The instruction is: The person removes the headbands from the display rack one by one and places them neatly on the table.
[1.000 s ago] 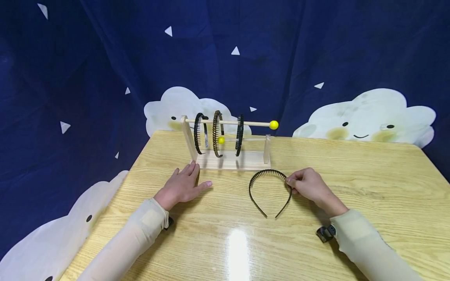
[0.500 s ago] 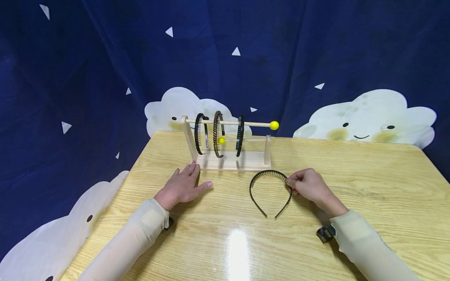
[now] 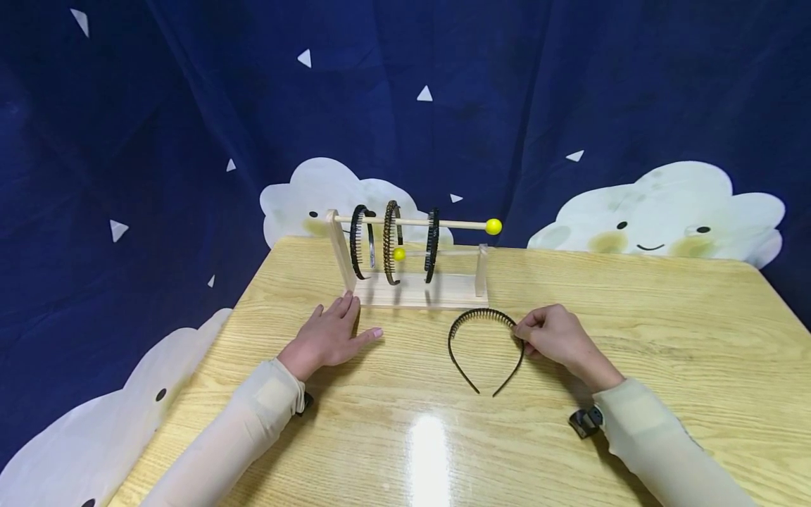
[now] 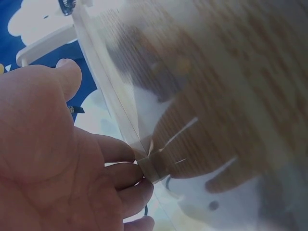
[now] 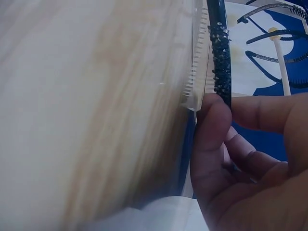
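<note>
A dark toothed headband (image 3: 453,360) lies in front of the wooden rack, its two tips toward me. My right hand (image 3: 557,340) pinches its right side between thumb and fingers; the right wrist view shows the thumb and index finger on the headband (image 5: 221,62), which has a rough, glittery stretch. My left hand (image 3: 329,334) rests with fingers extended, their tips touching the left front corner of the rack's base (image 3: 418,299). On the rack's upper rod hang a black headband (image 3: 356,243), a brown toothed headband (image 3: 389,253) and another black headband (image 3: 432,246).
The rack's upper rod ends in a yellow ball (image 3: 493,226) at the right. A lower rod, with its own yellow ball (image 3: 399,254), runs from the short right post (image 3: 481,271). Behind the wooden table (image 3: 633,317) hangs a blue curtain (image 3: 481,105) with clouds.
The headband on the table and my right hand have shifted very slightly left and toward me. My left hand and the rack stay in place.
</note>
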### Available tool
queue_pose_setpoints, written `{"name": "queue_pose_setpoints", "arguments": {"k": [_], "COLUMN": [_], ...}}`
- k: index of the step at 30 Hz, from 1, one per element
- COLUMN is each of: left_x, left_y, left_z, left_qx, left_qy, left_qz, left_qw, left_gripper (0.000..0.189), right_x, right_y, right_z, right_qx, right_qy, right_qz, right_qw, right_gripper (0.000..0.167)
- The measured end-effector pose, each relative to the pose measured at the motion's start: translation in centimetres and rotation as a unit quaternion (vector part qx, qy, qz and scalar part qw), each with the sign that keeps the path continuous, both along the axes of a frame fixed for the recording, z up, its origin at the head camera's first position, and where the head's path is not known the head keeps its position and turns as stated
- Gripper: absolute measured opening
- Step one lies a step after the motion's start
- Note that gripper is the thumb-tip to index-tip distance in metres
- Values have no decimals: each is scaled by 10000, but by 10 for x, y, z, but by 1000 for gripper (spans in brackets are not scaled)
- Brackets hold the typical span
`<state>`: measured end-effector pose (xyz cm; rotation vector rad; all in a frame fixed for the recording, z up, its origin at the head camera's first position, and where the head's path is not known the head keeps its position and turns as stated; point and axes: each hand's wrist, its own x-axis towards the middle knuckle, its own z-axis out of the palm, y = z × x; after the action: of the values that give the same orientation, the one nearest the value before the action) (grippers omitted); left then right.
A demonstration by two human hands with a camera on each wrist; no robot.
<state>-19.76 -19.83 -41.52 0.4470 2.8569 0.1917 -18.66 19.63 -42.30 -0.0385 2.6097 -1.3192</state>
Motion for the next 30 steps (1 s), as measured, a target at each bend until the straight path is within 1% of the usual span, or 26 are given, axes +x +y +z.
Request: {"name": "queue_pose_setpoints", "arguments": {"k": [11,19,30], "left_x": [0,1,2], "left_y": [0,0,-1], "left_z": [-1,0,0], "left_qx": [45,45,1], "left_qy": [21,1,-19], "left_qz": [-15,-21,-34], "left_qw": [10000,10000,10000], "left_gripper": [94,95,95], "right_x": [-3,-3,-3], "right_y": [-3,-4,-6], "right_z": [-1,-3,-2], "right_qx": [30,299,442], "right_qy": [-23,56,129], "right_qz": [39,69,114], "right_qw": [10000,9995,9989], "right_gripper": [14,14,14]}}
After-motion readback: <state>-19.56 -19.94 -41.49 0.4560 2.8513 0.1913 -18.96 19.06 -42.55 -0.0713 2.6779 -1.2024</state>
